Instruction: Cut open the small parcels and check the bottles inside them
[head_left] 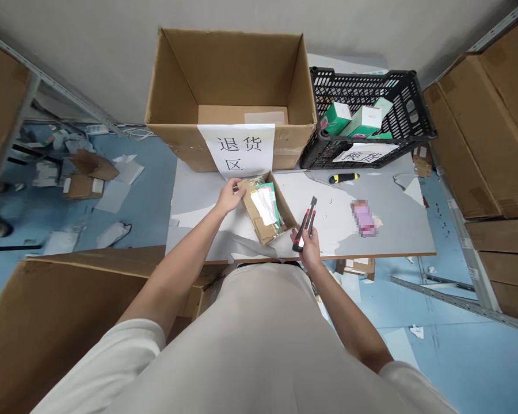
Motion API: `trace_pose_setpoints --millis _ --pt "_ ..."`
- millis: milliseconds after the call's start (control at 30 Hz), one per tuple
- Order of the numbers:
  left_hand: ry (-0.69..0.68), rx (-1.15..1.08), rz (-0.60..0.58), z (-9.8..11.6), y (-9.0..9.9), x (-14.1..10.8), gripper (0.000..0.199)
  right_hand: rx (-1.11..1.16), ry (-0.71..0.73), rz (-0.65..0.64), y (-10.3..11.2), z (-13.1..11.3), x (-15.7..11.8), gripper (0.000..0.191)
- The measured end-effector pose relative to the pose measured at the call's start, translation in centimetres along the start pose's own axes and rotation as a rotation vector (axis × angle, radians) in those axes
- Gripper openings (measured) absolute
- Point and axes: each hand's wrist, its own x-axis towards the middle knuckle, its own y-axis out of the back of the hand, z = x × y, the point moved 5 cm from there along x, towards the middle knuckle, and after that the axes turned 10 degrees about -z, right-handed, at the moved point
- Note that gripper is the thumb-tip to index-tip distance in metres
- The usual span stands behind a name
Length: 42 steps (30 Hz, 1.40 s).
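Observation:
A small opened cardboard box (288, 201) rests on the table in front of me. Inside it lie a green and white packet (265, 204) and some clear plastic wrap. My left hand (231, 196) grips the box's left flap near its upper corner, fingers closed on the edge. In my right hand (309, 246) is a black and red utility knife (304, 227), its tip pointing up and away from me. The right hand is close to the box's lower right corner; whether it touches the box I cannot tell.
Behind stands a large open carton (176, 138) with a paper label. Beside it, a black plastic crate (362, 83) holds several green and white boxes. A yellow and black tool (344, 178) and a blurred-out pink item (365, 218) lie on the table (397, 241). Shelving flanks both sides.

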Motion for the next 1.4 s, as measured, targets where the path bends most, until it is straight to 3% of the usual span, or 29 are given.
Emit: trace_pose_setpoints --millis 133,233,367,433,467,567,633,733,867,1067,1400 --pt "0.084 0.028 0.113 -2.9 0.8 -6.4 0.041 -0.086 0.111 -0.057 -0.3 -2.8 4.7 0.042" --pt "0.125 0.138 0.138 -4.3 -0.2 -11.3 0.043 -0.175 0.15 -0.126 -1.2 -4.0 7.5 0.039" --pt "0.047 0.283 0.258 -3.2 -1.6 -14.5 0.043 -0.374 0.195 -0.163 -1.7 -5.3 7.9 0.038" --pt "-0.106 0.405 0.289 -1.1 -2.4 -14.6 0.037 -0.538 0.204 -0.141 -1.1 -6.2 6.4 0.042" --pt "-0.196 0.47 0.248 0.1 -3.2 -14.4 0.034 -0.652 0.2 -0.135 -0.6 -6.8 5.2 0.044" --pt "-0.429 0.631 -0.054 3.3 -7.0 -13.5 0.038 -1.131 0.157 -0.172 0.7 -8.6 1.3 0.05" --pt "-0.516 0.71 -0.246 4.7 -10.1 -13.3 0.043 -1.48 0.127 -0.202 1.5 -9.6 -0.9 0.052" --pt "-0.578 0.784 -0.375 5.9 -13.6 -13.3 0.049 -1.907 0.076 -0.254 2.2 -11.2 -2.7 0.05" --pt "-0.612 0.863 -0.361 5.7 -15.7 -13.4 0.043 -2.278 0.13 -0.421 1.4 -13.6 -2.7 0.045" --pt "-0.654 0.928 -0.252 5.1 -16.1 -13.2 0.035 -2.536 0.232 -0.702 -1.7 -16.2 -2.4 0.041" --pt "-0.694 0.952 -0.178 5.0 -16.3 -13.1 0.031 -2.642 0.22 -0.759 -3.0 -15.9 -2.8 0.042"
